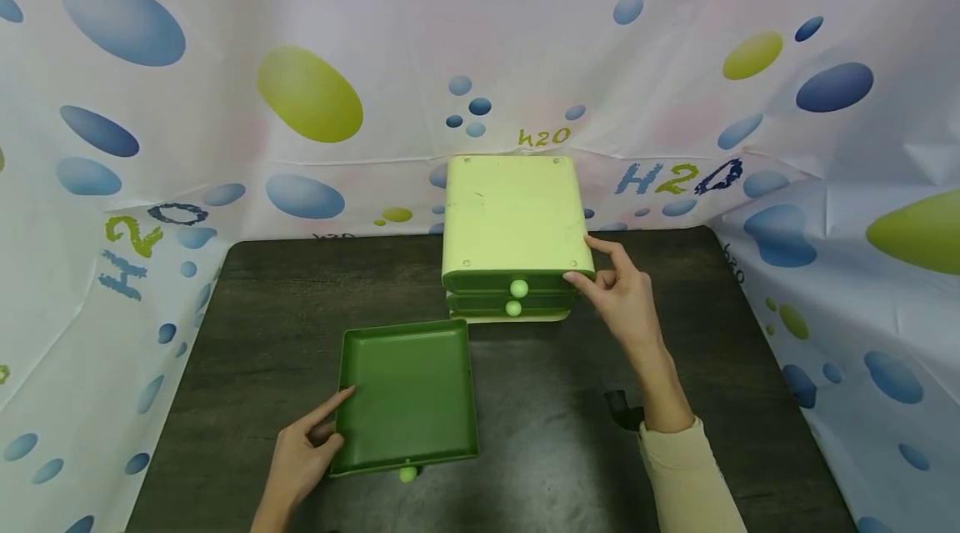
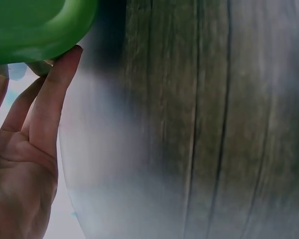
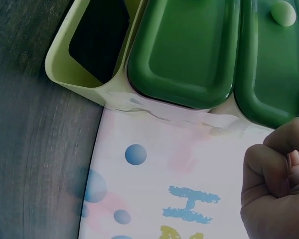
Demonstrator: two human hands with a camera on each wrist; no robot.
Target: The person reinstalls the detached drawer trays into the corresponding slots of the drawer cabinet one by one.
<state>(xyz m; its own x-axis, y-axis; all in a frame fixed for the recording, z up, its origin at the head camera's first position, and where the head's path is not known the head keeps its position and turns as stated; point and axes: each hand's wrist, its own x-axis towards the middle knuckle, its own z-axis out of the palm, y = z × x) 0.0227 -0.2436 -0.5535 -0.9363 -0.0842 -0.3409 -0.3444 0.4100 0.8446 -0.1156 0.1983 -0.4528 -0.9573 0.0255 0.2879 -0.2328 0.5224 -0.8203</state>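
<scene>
A shallow green drawer [image 1: 405,399] with a light green ball knob [image 1: 407,474] lies in front of a small light green drawer cabinet [image 1: 517,212], to its left. My left hand [image 1: 300,450] holds the drawer's left side, its forefinger reaching over the rim and the thumb lower down; the left wrist view shows fingers [image 2: 52,99] against the green corner. My right hand [image 1: 618,295] grips the cabinet's right front edge between thumb and fingers. Two green drawers are in the cabinet; the bottom slot [image 3: 97,42] has none.
Dark wood-grain table [image 1: 300,291] underneath. Behind it and at both sides hangs a white cloth [image 1: 202,124] printed with blue and green ovals and H2O lettering. A black strap-like piece [image 1: 624,412] shows beside my right wrist.
</scene>
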